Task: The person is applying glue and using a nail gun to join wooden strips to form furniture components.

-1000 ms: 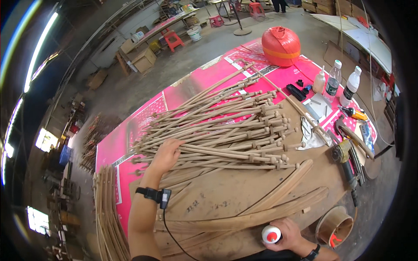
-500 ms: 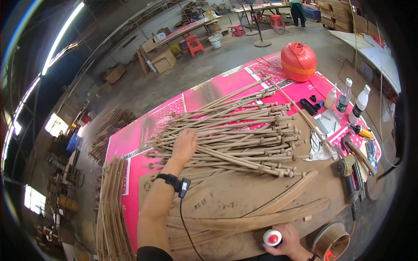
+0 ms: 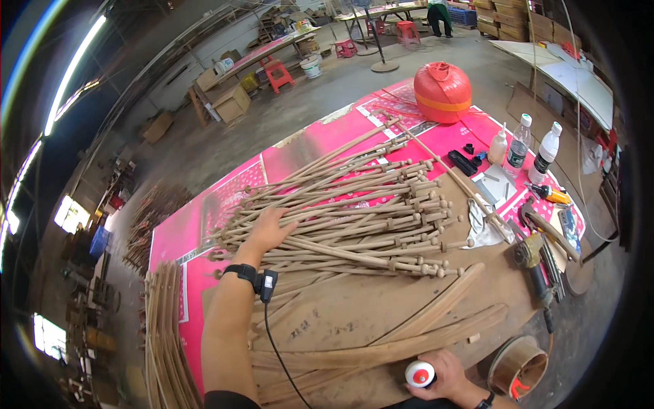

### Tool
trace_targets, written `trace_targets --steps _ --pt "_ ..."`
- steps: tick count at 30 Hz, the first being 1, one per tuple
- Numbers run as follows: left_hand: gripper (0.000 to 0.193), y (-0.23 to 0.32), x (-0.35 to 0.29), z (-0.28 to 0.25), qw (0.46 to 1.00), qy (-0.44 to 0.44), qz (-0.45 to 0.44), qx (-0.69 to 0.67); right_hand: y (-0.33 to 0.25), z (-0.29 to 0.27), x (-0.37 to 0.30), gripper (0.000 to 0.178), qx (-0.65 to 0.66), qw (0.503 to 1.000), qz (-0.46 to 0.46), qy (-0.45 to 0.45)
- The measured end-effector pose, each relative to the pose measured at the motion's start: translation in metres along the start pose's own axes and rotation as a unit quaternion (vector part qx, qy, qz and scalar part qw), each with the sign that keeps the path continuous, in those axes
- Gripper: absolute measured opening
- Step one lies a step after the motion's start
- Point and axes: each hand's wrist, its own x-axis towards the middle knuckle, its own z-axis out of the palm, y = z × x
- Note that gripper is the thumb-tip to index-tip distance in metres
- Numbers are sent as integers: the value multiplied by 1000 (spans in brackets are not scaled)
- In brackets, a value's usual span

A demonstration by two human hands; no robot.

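In the head view, the left hand [image 3: 270, 230] lies on wooden rods [image 3: 368, 217] mid-surface [image 3: 340, 310], their long axes running left to right; whether its grip pinches one I cannot tell. The right hand's [image 3: 444, 375] grip wraps a white bottle [image 3: 414, 373] on the near side, red tip facing the camera. Far right, two bottles [image 3: 517, 148] bear dark labels.

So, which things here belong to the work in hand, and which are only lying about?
Likely in use:
wooden rods, under the left hand
white bottle with red tip, in the right hand

Seemingly just lying about:
red wrapped ball
white cloth
hammer
power tool
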Motion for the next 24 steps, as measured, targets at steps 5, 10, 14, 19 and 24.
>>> trace_targets --steps 5,10,14,19,24 --pt "52 -9 30 18 999 15 -9 -37 -14 -8 5 61 43 999 29 -2" --pt "50 8 58 13 995 -75 -40 -43 -13 -7 2 60 50 998 43 -6" --pt "48 11 69 2 972 -202 -116 -35 -14 -8 0 61 46 998 45 -10" --pt "36 6 72 22 997 57 -49 -20 -12 -12 2 63 47 998 44 -13" --pt "44 9 106 14 989 100 -101 28 -5 -5 1 59 56 989 -74 117"
